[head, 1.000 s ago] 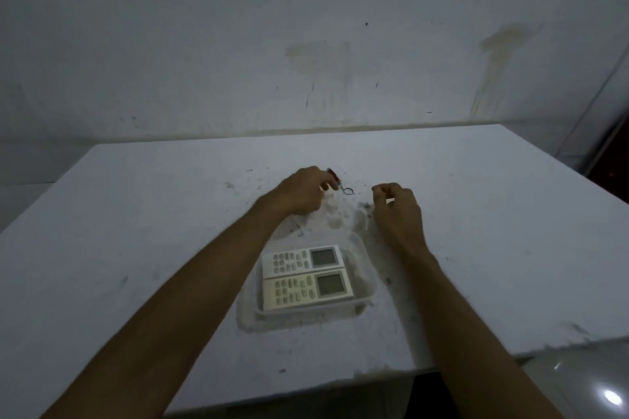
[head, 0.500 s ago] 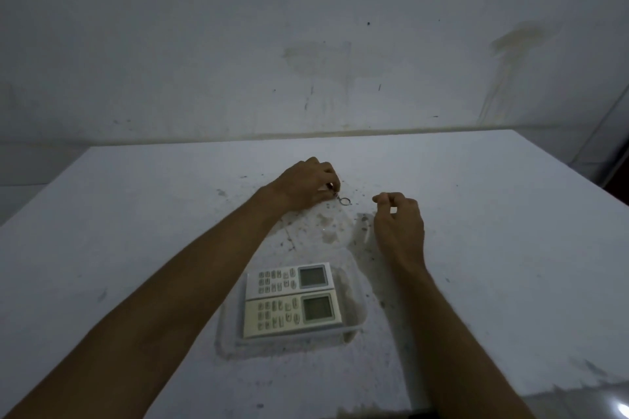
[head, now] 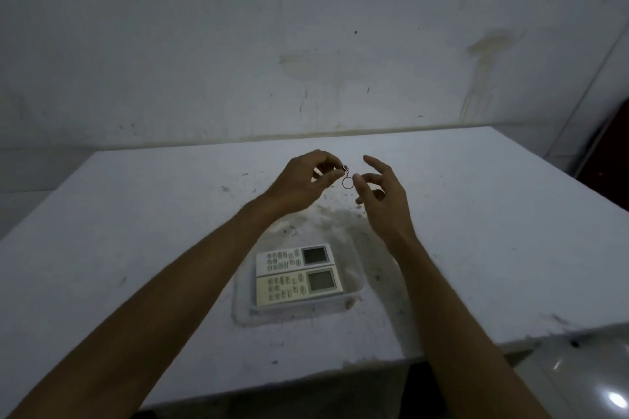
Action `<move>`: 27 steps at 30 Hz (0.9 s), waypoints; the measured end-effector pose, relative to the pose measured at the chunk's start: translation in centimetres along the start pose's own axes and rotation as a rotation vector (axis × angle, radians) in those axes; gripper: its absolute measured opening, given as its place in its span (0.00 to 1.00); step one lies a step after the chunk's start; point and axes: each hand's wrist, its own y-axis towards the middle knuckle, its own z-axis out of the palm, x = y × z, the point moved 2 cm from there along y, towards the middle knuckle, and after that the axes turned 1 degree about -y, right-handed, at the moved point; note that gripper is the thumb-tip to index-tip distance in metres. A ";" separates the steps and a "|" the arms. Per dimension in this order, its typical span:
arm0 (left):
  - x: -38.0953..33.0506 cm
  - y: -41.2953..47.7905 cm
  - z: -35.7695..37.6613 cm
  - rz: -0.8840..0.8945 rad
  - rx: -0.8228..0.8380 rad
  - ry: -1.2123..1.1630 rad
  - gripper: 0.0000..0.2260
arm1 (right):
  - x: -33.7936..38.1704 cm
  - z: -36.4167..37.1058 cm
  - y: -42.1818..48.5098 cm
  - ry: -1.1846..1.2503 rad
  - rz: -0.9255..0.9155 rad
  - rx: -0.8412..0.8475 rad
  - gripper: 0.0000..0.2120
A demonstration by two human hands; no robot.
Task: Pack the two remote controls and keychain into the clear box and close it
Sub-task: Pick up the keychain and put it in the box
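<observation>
We see the keychain [head: 346,177] at 12 o'clock, pinched in the left grip [head: 306,180], ring dangling above the counter [head: 136,231]. The right grip [head: 379,194] sits just at its 3 o'clock, fingers spread, holding nothing, one fingertip near the ring. Both remote controls [head: 296,274] lie side by side in the clear box [head: 354,282] at 6 o'clock, lid off.

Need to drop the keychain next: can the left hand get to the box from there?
Probably yes. The left hand pinches the keychain beyond the box; nothing lies between, and space right of the remotes looks free.
</observation>
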 end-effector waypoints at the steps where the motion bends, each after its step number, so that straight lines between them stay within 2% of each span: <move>1: -0.5 -0.8 -0.3 -0.026 -0.003 -0.049 0.07 | 0.8 0.0 -0.3 0.025 0.000 0.014 0.18; 3: -1.5 -2.0 -0.8 -0.081 -0.013 -0.135 0.07 | 2.0 -0.5 -0.9 0.063 -0.003 0.041 0.13; 9: -3.9 -6.0 -1.1 -0.142 -0.009 -0.453 0.08 | 5.2 -0.9 -5.1 0.137 -0.060 0.096 0.10; 14: -5.0 -8.5 -1.2 -0.126 -0.009 -0.536 0.08 | 6.8 -0.9 -8.3 0.161 -0.043 0.117 0.16; 18: -5.7 -9.2 -1.7 -0.099 0.008 -0.534 0.08 | 7.3 -1.4 -9.0 0.144 -0.040 0.141 0.13; 23: -6.0 -9.3 -2.6 -0.107 -0.016 -0.404 0.04 | 7.9 -0.9 -8.8 0.091 -0.049 0.127 0.07; 27: -5.9 -9.3 -3.3 -0.140 -0.017 -0.380 0.08 | 8.4 -0.2 -8.5 0.003 -0.106 0.153 0.06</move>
